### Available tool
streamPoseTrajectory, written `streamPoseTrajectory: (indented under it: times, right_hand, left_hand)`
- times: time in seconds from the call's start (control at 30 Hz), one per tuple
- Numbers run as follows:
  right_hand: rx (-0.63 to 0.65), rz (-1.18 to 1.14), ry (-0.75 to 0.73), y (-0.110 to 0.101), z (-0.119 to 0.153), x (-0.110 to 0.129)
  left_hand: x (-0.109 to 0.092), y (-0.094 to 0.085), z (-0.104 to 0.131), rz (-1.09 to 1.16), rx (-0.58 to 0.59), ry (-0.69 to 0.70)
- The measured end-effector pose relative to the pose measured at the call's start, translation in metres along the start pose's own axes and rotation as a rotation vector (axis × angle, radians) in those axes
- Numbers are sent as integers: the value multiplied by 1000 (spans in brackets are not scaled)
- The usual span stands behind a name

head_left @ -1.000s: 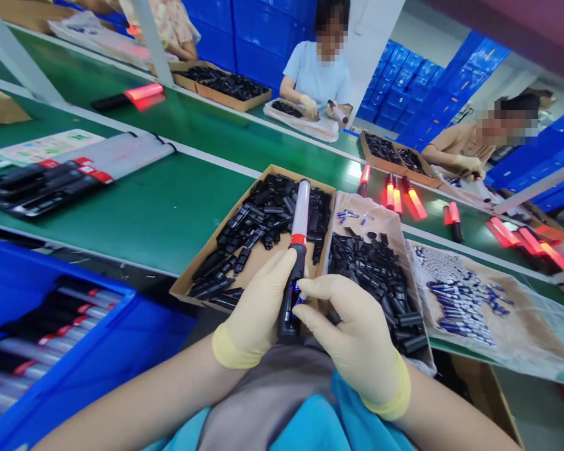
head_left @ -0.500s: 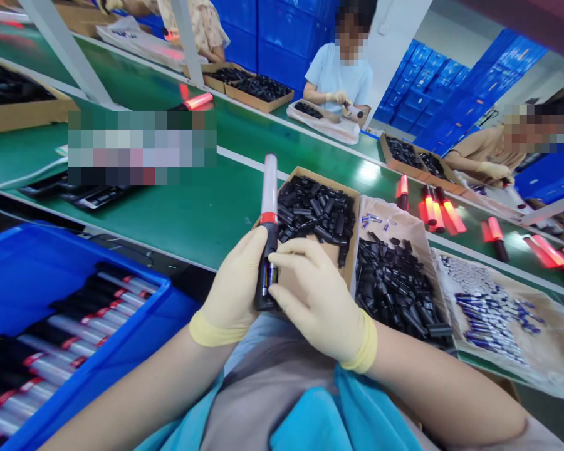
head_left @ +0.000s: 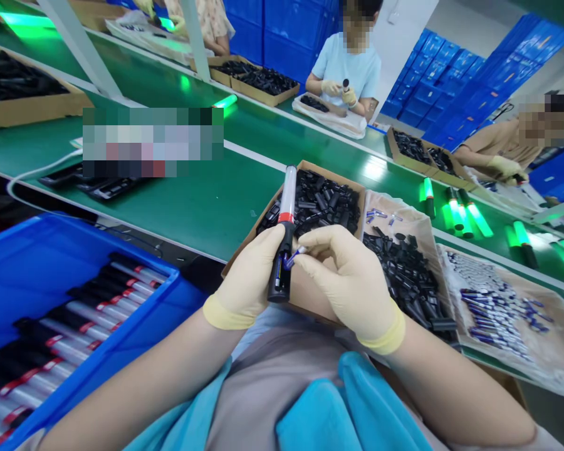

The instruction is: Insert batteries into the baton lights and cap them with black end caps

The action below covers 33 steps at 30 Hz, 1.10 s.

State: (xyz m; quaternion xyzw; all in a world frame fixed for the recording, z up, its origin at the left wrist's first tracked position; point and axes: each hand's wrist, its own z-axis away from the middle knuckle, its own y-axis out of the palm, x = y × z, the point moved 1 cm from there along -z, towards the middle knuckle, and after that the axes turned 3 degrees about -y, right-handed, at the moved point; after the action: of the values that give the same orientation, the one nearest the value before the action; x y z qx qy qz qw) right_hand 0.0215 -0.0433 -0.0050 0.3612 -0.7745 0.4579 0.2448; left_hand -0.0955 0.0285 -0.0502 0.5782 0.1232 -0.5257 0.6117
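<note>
My gloved left hand (head_left: 256, 269) is wrapped round the black handle of a light wand (head_left: 286, 203), which has a clear tube and a red ring. The wand stands nearly upright in view, its battery compartment uncovered and facing me. Between the thumb and fingertips of my gloved right hand (head_left: 345, 269) is a small blue and silver battery (head_left: 295, 257), held tilted at the opening of the compartment. Something dark with a yellowish marking lies inside the compartment, below that battery. Behind the wand is a cardboard box of small black plastic parts (head_left: 329, 200).
To the right are a lined box of black covers (head_left: 404, 275) and a lined tray of batteries (head_left: 493, 313). A blue crate (head_left: 169, 282) of light wands stands at lower left. Green-lit wands (head_left: 455, 210) lie on the green bench (head_left: 192, 216). Co-workers sit across it.
My right fingers have moved from pressing at the compartment to pinching a tilted battery at its opening. The view has shifted slightly. Lit wands on the bench turned from red to green.
</note>
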Motion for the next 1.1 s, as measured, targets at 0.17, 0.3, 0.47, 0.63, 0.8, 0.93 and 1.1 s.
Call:
streamPoseTrajectory:
  times: [0.17,0.3,0.47,0.63,0.8,0.93,1.1]
  right_hand:
    - [89,-108,137,-2,8,2]
    - [96,-91,112,-2,12,-3]
    - [-21,122,-83,-5,12,-9]
    - [-22,147,-93,-8,8,-11]
    - [102,-164,188,-14,7,-10]
    - [162,-167,195,-8,9,-12]
    - [142,299,-227,4,16,-2]
  left_hand:
    - [2,3,3,-41,40,54]
    - [4,7,4,-91,31,62]
    - [9,12,2,-91,24,51]
    - [11,13,2,-83,-22,53]
    - [7,16,2,-151,3,64]
    - [4,15,1,-206,20,119]
    - [-4,9,-2,-161,-16,122]
